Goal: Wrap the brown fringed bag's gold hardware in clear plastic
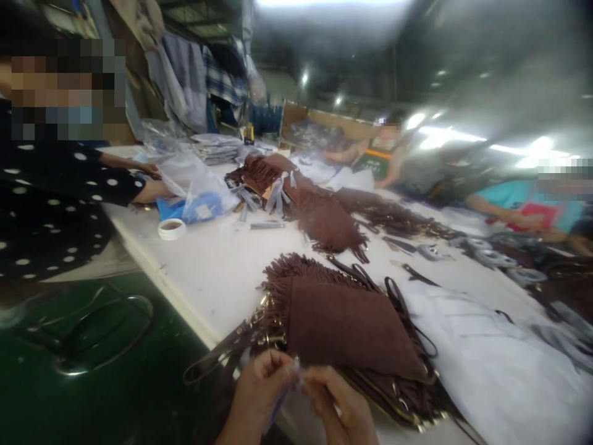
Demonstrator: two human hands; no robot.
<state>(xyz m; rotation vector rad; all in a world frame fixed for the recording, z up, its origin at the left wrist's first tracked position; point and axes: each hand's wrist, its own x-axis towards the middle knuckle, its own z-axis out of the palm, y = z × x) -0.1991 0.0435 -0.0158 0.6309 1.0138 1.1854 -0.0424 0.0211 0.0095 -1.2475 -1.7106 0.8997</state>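
Observation:
My left hand and my right hand are close together at the table's near edge, fingertips pinched. Between them is a small, pale, shiny piece, perhaps thin plastic; blur hides its kind. Just beyond my hands lies a stack of dark brown suede bags, with fringe along the far side and gold-coloured clasps and zips at the edges. A dark wrist strap from the stack hangs over the table's left edge.
More brown fringed bags lie farther up the white table, near a roll of tape. White sheeting covers the right side. A co-worker in polka dots handles clear plastic at left; other people work across the table.

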